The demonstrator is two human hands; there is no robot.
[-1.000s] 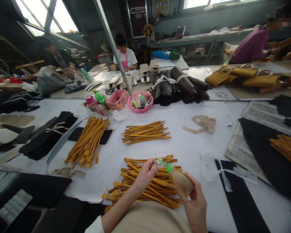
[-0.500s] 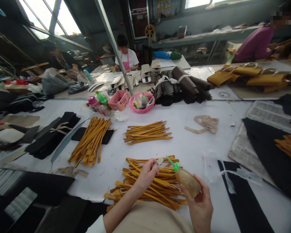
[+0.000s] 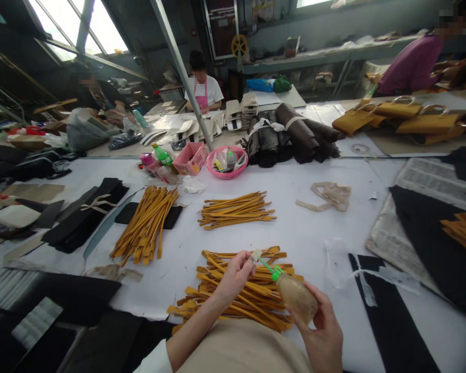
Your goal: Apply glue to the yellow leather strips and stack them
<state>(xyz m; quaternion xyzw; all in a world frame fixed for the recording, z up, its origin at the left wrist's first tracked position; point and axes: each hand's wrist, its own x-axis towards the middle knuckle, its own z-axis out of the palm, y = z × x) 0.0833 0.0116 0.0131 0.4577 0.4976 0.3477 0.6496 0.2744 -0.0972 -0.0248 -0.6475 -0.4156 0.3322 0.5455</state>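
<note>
My right hand is wrapped round a squeeze glue bottle with a green cap and a thin green nozzle. It is tilted, and the nozzle tip is at a small pale tab. My left hand pinches that tab between thumb and fingers; whether it is part of a longer strip, I cannot tell. Below both hands lies a loose pile of mustard-yellow leather straps with widened ends. A smaller bundle of straps lies beyond it, and another strap pile is to the left.
A pink basin, a pink box and bottles stand at the far side. Dark rolls and yellow handbags lie farther back. Black sheets are at the right. Co-workers sit beyond the table.
The glue bottle has moved left and slightly down in my right hand, bringing its nozzle to the pale tab. My left hand has stayed nearly in place.
</note>
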